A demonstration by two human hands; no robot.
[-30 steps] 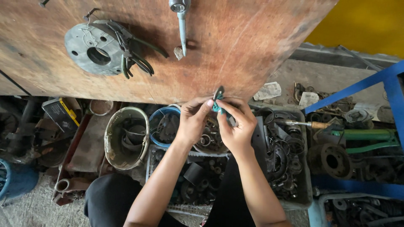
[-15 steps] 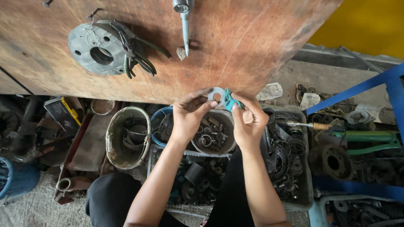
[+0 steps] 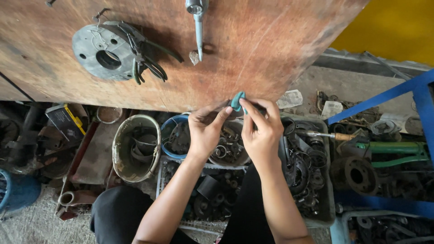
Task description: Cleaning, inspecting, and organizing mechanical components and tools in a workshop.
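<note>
I see both hands meeting at the near edge of the worn wooden board (image 3: 271, 49), where my right hand (image 3: 261, 131) and left hand (image 3: 205, 131) pinch a small teal rubber piece (image 3: 237, 101) between their fingertips. Below them sits a round bowl of metal rings (image 3: 228, 151), just beside a dented grey metal bucket (image 3: 135, 147).

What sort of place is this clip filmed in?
Most likely a small mechanical repair workshop. A worn wooden workbench carries a metal flange with pliers, and crates of used rings and seals sit on the floor below the person's hands.
</note>
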